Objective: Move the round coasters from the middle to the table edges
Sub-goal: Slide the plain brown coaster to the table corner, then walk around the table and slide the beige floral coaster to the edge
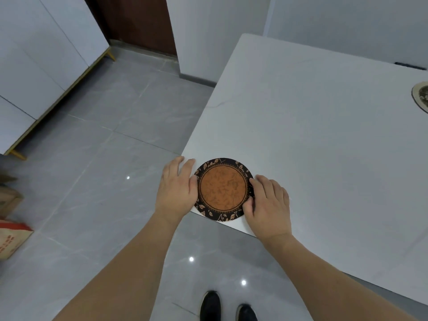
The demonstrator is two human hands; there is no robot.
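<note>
At the near corner of the white table (324, 140), a round coaster (223, 189) lies flat between two bare hands. The table is the largest item in view: a pale slab with faint grey veining, filling the right side. Grey floor tiles (97, 158) spread to the left of the table and below its near edge. White cabinets (34, 66) on thin gold legs stand well left of the table, across the floor. Cardboard boxes (9, 216) with red print sit on the floor at far left, well apart from the table. Two dark shoes (228, 306) show on the tiles below the table's near edge.

The coaster has an orange centre and a dark leaf-pattern rim; its near rim slightly overhangs the table edge. The left hand (177, 188) lies open, fingers loosely spread, thumb side touching the coaster's left rim. The right hand (268, 205) is curled, fingertips and thumb touching the right rim; whether it pinches the rim, cannot tell. A second, pale coaster (421, 98) lies further in on the table, cut off by the right frame edge.
</note>
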